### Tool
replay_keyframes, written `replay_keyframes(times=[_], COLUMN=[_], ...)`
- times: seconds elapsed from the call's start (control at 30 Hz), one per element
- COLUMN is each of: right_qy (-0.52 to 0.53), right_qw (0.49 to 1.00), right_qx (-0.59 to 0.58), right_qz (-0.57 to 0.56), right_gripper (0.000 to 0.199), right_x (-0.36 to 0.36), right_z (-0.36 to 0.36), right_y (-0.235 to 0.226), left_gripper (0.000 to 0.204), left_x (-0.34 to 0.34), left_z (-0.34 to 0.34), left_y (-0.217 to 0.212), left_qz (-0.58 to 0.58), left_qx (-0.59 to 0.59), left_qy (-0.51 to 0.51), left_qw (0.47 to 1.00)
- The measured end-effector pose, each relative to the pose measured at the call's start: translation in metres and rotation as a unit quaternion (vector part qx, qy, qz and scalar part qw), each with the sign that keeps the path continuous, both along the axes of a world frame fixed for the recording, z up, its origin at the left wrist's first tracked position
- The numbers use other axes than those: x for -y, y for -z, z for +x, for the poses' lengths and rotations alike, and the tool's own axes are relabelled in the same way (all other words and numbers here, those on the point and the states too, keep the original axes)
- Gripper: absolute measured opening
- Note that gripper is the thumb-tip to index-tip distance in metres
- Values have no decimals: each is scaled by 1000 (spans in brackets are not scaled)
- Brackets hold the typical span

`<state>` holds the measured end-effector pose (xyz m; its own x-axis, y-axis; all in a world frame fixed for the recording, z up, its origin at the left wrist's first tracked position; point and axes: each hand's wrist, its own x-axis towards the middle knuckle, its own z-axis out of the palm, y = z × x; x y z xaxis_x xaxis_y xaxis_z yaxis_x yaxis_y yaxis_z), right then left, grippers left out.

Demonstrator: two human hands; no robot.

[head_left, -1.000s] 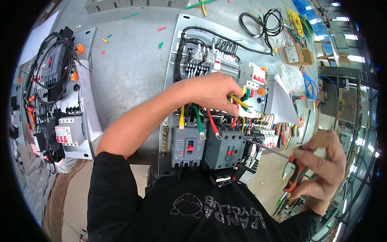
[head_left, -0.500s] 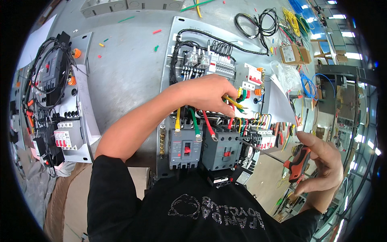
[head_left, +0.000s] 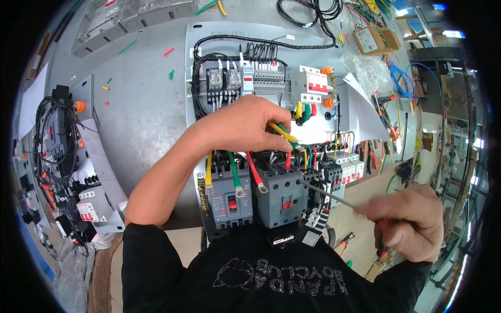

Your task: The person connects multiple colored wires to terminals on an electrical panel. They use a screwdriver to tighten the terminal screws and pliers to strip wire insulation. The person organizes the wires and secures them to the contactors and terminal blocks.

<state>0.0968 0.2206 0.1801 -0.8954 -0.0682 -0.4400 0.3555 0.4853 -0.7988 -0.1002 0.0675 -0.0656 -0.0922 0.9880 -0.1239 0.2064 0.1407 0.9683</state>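
Note:
My left hand (head_left: 255,125) is pinched round yellow and green wires (head_left: 282,131), just above the dark grey contactor (head_left: 282,195). A red wire end (head_left: 288,160) goes down to the top of that contactor. My right hand (head_left: 407,221), partly blurred, is closed on a screwdriver (head_left: 334,196) with a red and black handle. Its shaft slants left, and the tip meets the contactor's upper right corner. Beside the contactor stands a grey circuit breaker (head_left: 225,201). Yellow, green and red cables with ring lugs (head_left: 239,191) hang loose over the breaker and the contactor's left edge.
The metal mounting plate (head_left: 209,32) carries relays (head_left: 224,79), terminal blocks and a white breaker (head_left: 313,81). A second wired panel (head_left: 62,135) lies at left. Paper (head_left: 365,117), a plastic bag (head_left: 368,70) and a cardboard box (head_left: 368,40) sit at right.
My right fingers, spread round the screwdriver handle before, have closed on it. My left hand keeps its pinch on the wires. The whole view has shifted, with the panel now further left.

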Motion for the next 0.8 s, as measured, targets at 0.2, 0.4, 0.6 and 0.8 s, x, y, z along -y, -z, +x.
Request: replay_keyframes(times=[0.2, 0.4, 0.6, 0.8], right_qy=[-170, -276, -188, 61], right_qw=[980, 895, 855, 959], right_qx=[-38, -206, -209, -35], right_qz=[-95, 283, 436, 274], right_gripper=[72, 95, 79, 73], right_x=[-38, -16, 10, 27], right_z=[-13, -18, 5, 4], right_y=[18, -16, -8, -7], left_gripper=[27, 26, 26, 27], left_x=[5, 3, 2, 4], left_z=[0, 1, 2, 1], left_y=[-3, 1, 4, 1], left_qz=[-20, 2, 3, -5], left_qx=[-12, -21, -27, -31], left_qy=[-15, -16, -14, -23], left_qw=[1000, 1000, 1000, 999])
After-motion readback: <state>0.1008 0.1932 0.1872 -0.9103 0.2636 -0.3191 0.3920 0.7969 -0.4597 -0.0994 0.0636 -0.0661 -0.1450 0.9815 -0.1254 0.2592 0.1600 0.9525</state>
